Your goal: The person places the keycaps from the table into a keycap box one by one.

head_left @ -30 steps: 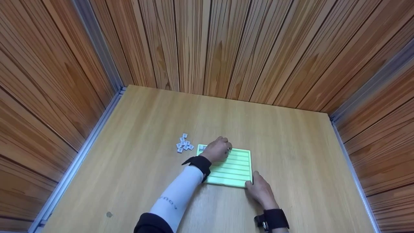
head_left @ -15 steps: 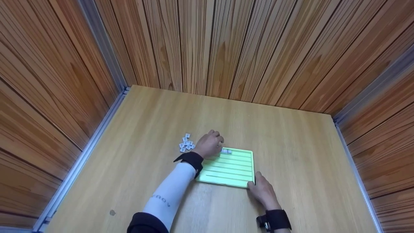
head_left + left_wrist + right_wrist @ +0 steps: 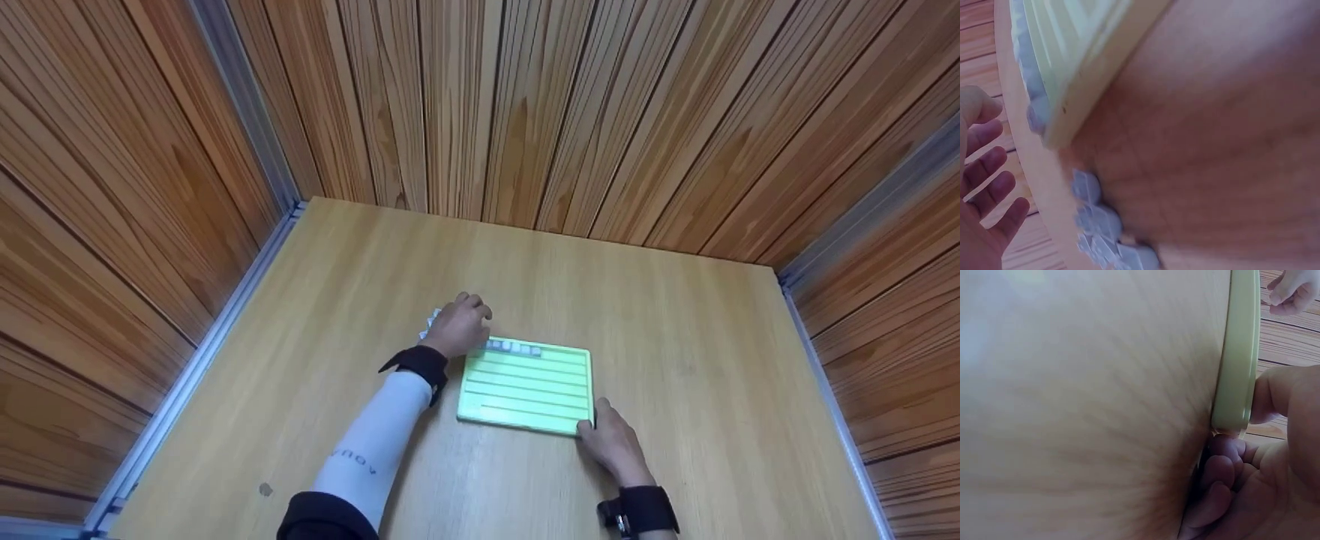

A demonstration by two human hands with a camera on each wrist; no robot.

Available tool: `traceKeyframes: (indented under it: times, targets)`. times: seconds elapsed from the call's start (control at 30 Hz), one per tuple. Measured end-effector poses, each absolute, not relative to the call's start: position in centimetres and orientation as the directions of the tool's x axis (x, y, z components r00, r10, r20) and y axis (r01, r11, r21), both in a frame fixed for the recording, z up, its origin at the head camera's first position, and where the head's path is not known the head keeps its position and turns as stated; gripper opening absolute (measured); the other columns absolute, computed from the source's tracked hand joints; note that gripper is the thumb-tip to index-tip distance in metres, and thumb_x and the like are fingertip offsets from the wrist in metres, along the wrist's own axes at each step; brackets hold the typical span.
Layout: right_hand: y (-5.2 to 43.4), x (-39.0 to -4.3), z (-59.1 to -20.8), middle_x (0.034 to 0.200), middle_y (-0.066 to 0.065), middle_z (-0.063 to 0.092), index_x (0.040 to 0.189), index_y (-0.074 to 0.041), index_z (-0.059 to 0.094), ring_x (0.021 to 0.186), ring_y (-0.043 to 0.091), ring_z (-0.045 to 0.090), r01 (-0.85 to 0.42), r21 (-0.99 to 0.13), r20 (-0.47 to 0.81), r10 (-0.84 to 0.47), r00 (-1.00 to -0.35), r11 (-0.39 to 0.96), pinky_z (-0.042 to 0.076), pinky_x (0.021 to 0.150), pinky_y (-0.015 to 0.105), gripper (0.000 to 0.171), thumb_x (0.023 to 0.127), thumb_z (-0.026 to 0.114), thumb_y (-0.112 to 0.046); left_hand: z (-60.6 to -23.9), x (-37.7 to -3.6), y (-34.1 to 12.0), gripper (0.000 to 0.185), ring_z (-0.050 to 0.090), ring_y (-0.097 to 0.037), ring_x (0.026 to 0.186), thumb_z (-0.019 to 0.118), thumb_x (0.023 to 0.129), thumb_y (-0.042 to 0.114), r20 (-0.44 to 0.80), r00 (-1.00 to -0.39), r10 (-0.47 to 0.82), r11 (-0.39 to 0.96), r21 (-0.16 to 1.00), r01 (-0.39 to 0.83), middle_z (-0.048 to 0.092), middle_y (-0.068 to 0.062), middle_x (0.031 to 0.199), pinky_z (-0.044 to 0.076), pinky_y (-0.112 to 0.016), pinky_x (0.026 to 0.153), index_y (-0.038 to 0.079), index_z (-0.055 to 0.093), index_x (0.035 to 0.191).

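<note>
Head view: on the counter (image 3: 675, 322), loose tiles (image 3: 429, 324), partly hidden, lie at ten o'clock of the tray (image 3: 517, 401). Beside them is the left hand (image 3: 459, 326), its fingers spread loosely and holding nothing. More tiles (image 3: 515, 347) sit in the tray's top groove, around eleven to twelve. At the four-o'clock corner the right hand (image 3: 611, 446) grips the tray, thumb against its rim.

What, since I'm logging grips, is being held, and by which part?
The right hand holds the tray by its near right corner; the left hand holds nothing.
</note>
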State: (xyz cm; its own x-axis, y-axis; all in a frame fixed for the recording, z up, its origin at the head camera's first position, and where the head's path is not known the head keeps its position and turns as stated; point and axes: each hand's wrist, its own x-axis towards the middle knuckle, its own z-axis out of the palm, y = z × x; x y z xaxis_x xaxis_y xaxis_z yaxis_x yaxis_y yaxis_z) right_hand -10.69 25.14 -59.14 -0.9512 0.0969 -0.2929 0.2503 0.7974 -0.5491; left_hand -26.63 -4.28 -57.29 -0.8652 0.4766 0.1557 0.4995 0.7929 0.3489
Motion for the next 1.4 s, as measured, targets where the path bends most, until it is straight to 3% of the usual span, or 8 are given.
traceKeyframes:
  times: [0.4, 0.73, 0.97, 1.4]
  targets:
    - [25.1, -10.6, -59.1, 0.086, 0.009, 0.048, 0.100, -0.003, 0.049, 0.075, 0.025, 0.045, 0.234, -0.551, -0.282, 0.085, -0.956, 0.801, 0.036, 0.061, 0.035, 0.016, 0.093, 0.055, -0.016, -57.4, -27.0, -7.0, 0.020, 0.056, -0.031, 0.107, 0.064, 0.094, 0.008, 0.173, -0.883, 0.436, 0.797, 0.382, 0.469, 0.065, -0.014, 0.114, 0.053, -0.043, 0.086, 0.002, 0.072, 0.112]
    - [25.2, -10.6, -59.0, 0.086, 0.010, 0.049, 0.102, -0.002, 0.049, 0.075, 0.026, 0.046, 0.237, -0.537, -0.285, 0.090, -0.954, 0.810, 0.038, 0.062, 0.036, 0.019, 0.092, 0.056, -0.016, -57.1, -27.6, -8.0, 0.025, 0.053, -0.029, 0.115, 0.066, 0.096, 0.015, 0.094, -0.920, 0.380, 0.842, 0.377, 0.386, 0.061, -0.013, 0.121, 0.052, -0.043, 0.091, 0.004, 0.069, 0.118]
    - [24.9, -10.9, -59.1, 0.086, 0.007, 0.046, 0.106, -0.002, 0.050, 0.075, 0.024, 0.045, 0.323, -0.534, -0.369, 0.128, -0.920, 0.781, 0.037, 0.060, 0.034, 0.018, 0.095, 0.053, -0.017, -57.9, -27.9, -9.0, 0.025, 0.055, -0.029, 0.111, 0.067, 0.095, 0.015, 0.107, -0.922, 0.371, 0.842, 0.380, 0.383, 0.062, -0.013, 0.118, 0.054, -0.040, 0.085, 0.004, 0.070, 0.117]
    - [25.3, -11.1, -58.9, 0.086, 0.008, 0.045, 0.104, -0.003, 0.049, 0.076, 0.024, 0.044, 0.307, -0.532, -0.354, 0.122, -0.927, 0.789, 0.035, 0.060, 0.034, 0.018, 0.094, 0.055, -0.016, -58.7, -28.3, -9.4, 0.025, 0.056, -0.026, 0.109, 0.065, 0.096, 0.017, 0.009, -0.970, 0.242, 0.872, 0.438, 0.221, 0.063, -0.010, 0.116, 0.053, -0.040, 0.090, 0.005, 0.070, 0.117]
